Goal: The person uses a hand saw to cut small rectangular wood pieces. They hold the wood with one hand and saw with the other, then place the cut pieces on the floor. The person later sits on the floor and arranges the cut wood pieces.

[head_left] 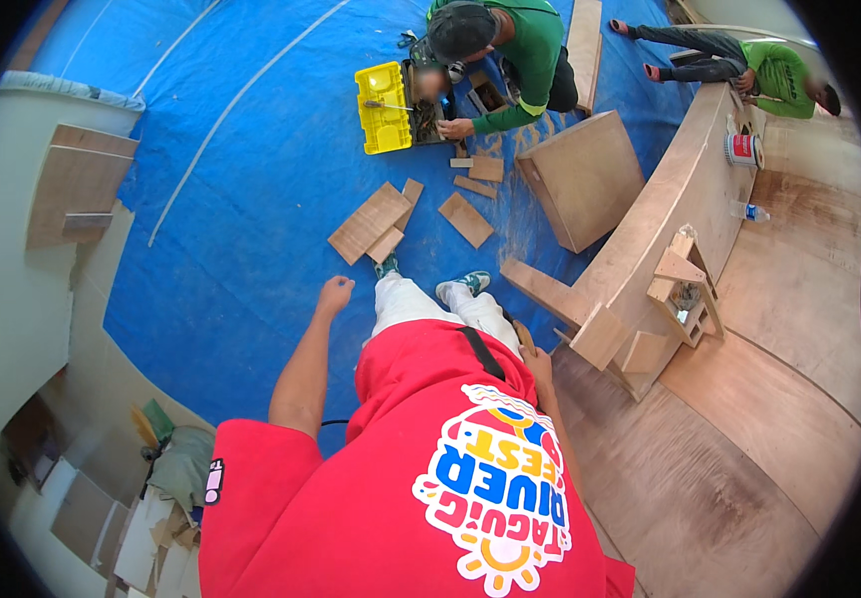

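My left hand (pixel 336 297) hangs out over the blue tarp (pixel 211 259), fingers curled; anything inside is too small to make out. My right hand (pixel 535 362) is low at my right hip, curled at a brown item (pixel 519 334) that is partly hidden and unclear. By my feet lie loose plywood pieces (pixel 366 221), some overlapping, with a single rectangle (pixel 466 219) a little apart. To my right are a long plywood bench (pixel 685 154) and a small wooden frame (pixel 678 279).
A crouching co-worker (pixel 500 55) in green handles an open yellow toolbox (pixel 376 110) ahead. Another person (pixel 779 80) lies at the upper right near a can (pixel 742 149) and bottle (pixel 749 212). A plywood box (pixel 580 179) sits beside the bench. Panels (pixel 72 184) lean at left.
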